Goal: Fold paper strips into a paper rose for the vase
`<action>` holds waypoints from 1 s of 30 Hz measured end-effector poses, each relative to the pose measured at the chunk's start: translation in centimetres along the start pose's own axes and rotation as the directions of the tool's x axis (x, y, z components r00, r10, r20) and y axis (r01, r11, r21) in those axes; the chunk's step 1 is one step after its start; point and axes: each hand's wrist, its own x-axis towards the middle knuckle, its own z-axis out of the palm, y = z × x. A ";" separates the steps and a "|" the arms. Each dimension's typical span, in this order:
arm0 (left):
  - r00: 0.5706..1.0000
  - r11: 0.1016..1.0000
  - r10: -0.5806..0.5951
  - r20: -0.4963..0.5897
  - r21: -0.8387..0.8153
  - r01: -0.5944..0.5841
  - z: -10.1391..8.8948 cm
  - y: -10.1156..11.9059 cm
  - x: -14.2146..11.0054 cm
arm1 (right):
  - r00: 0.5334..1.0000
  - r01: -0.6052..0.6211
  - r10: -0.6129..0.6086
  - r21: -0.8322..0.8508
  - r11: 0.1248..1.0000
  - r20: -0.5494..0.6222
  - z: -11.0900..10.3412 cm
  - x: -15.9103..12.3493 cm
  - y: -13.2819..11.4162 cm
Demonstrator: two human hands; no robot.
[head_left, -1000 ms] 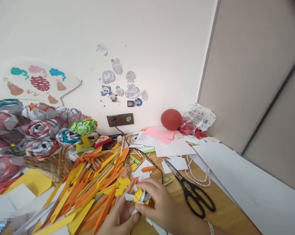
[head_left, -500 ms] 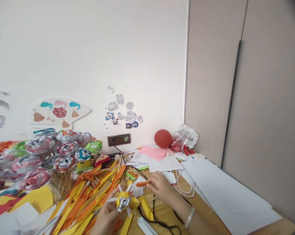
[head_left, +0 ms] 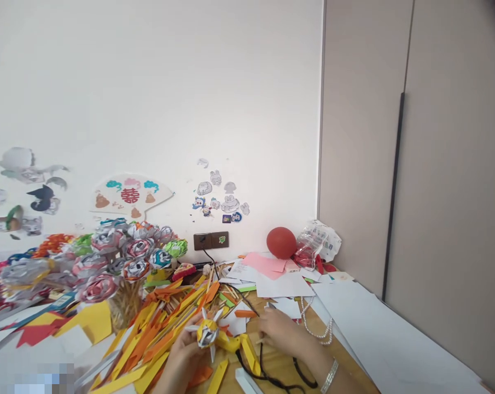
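Observation:
My left hand (head_left: 185, 346) is closed around a paper flower (head_left: 207, 334) with yellow and white folded petals, held low over the table; some white petal tips stick outward. My right hand (head_left: 280, 330) is to the right of it, fingers bent and pressed down near the tabletop. Small pale bits show at its fingertips, but what it grips, if anything, is hidden. Just left of its fingers an orange folded paper strip (head_left: 246, 313) lies loose. A yellow folded strip (head_left: 249, 354) lies between the hands, beside a black cord (head_left: 267, 377).
Orange and yellow paper strips (head_left: 149, 339) pile up at left, before a bunch of paper flowers (head_left: 136, 249). A red balloon (head_left: 281, 243) and a plastic bag (head_left: 319, 241) stand at the back. White sheets (head_left: 386, 334) cover the right side, beside a bead string (head_left: 318, 336).
My right hand has let go of the orange strip, which now lies on the table, and has moved slightly down. The left hand still holds the flower. The view has shifted left.

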 end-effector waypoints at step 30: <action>0.988 0.966 -0.044 0.146 0.259 0.005 1.5 -1.6 -3.1 | 0.973 0.109 -0.016 0.401 0.910 -0.230 0.4 0.9 -6.2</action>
